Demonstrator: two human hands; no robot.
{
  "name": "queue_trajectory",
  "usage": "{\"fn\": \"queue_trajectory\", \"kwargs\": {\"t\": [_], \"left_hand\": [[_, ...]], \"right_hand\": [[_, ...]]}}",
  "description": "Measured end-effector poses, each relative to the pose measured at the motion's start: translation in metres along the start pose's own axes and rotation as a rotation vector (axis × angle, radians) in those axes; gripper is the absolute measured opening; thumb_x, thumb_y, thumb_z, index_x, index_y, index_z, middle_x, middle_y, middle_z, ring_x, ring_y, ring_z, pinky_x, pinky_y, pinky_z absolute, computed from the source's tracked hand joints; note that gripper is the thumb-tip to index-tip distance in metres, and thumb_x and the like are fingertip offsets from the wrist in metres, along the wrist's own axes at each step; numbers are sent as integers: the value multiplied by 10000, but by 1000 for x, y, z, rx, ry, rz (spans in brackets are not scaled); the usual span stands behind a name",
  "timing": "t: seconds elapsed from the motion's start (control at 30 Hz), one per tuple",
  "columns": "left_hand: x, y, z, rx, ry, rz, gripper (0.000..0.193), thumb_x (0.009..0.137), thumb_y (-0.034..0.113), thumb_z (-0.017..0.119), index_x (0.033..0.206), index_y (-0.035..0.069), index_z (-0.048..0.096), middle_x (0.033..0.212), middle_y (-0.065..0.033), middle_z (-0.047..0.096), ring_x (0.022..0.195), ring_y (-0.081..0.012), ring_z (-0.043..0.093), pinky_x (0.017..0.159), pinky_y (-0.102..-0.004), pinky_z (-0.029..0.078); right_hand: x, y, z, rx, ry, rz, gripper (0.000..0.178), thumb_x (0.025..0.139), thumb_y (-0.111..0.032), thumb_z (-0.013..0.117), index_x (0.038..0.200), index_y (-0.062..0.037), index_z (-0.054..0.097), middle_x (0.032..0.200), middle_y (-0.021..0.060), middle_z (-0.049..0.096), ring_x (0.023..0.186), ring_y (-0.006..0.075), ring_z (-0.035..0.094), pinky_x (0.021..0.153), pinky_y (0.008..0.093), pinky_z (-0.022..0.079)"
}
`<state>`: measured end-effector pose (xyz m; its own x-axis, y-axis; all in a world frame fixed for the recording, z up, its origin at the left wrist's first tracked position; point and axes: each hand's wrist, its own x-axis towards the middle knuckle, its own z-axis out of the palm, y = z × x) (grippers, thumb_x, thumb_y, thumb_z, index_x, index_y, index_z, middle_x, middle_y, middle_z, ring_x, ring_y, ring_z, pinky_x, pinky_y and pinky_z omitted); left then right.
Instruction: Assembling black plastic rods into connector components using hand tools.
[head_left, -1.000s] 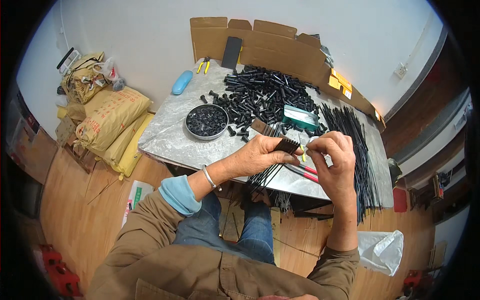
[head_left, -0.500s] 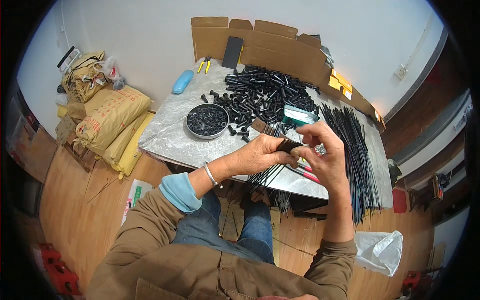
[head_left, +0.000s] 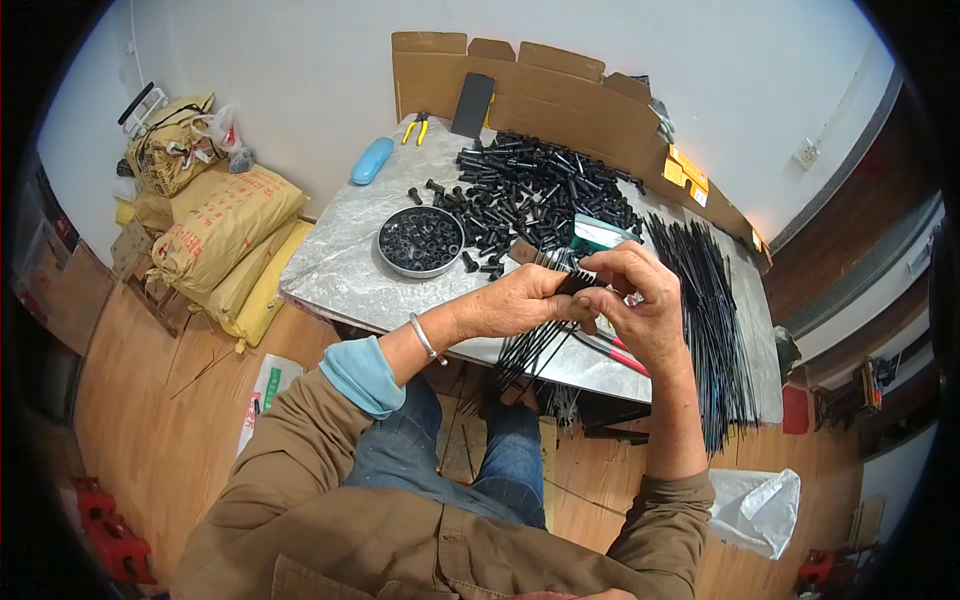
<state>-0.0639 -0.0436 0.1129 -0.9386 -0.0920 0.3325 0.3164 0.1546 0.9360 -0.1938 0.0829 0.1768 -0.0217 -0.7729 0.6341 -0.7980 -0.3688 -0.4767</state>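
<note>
My left hand (head_left: 512, 303) is closed around a bundle of thin black rods (head_left: 535, 350). Their ends stick up in a row above my thumb, and their lengths hang down past the table's front edge. My right hand (head_left: 645, 300) meets those ends, thumb and forefinger pinched together; what sits between the fingertips is hidden. Beneath my right hand lies a tool with red handles (head_left: 622, 355). Just beyond both hands are a green and white box (head_left: 598, 233) and a small brown piece of card (head_left: 522, 250).
Black bolts (head_left: 545, 190) are heaped mid-table beside a round metal bowl (head_left: 420, 273) of small black rings. Long black rods (head_left: 705, 330) lie along the right. A blue case (head_left: 372, 161), yellow-handled pliers (head_left: 416, 128) and a cardboard screen (head_left: 550, 85) stand behind. Stuffed sacks (head_left: 230, 225) lie left.
My right hand has come slightly lower and closer over the rod ends, its fingers more curled in. My left hand keeps its hold on the bundle. The view has shifted slightly.
</note>
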Motion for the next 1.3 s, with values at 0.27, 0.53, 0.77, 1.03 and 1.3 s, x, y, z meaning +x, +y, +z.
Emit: {"fn": "queue_trajectory", "kwargs": {"t": [0.27,0.53,0.77,1.03,1.3], "left_hand": [[-5,3,-7,32,28,-5,402,972,365,468,1127,20,602,1004,-33,630,949,-105,559,867,-268,449],[-4,-5,-9,68,60,30,394,971,372,471,1097,24,605,914,17,579,822,-52,475,772,-232,427],[-3,5,-9,46,11,63,362,972,344,485,1099,29,612,906,23,594,813,-54,481,772,-233,429],[0,1,-10,74,-19,59,353,974,323,490,1119,26,612,960,-7,638,851,-74,533,792,-246,451],[5,-21,-10,16,49,-39,268,922,245,595,1025,-1,627,969,-61,668,893,-147,635,820,-289,505]], "right_hand": [[-1,1,2,14,61,45,150,715,25,713,850,-12,658,740,12,563,627,69,522,523,208,400],[2,-1,3,20,45,84,140,720,24,711,842,-15,655,735,11,562,623,74,511,527,211,394],[3,-2,1,35,24,87,129,729,14,706,843,-12,650,739,13,563,631,76,517,539,213,404],[0,7,3,152,29,123,122,749,-14,712,848,-1,642,765,15,566,649,69,517,565,211,411],[7,-7,9,-33,1,57,191,720,-21,732,893,-13,653,774,36,592,601,84,548,521,230,443]]}}
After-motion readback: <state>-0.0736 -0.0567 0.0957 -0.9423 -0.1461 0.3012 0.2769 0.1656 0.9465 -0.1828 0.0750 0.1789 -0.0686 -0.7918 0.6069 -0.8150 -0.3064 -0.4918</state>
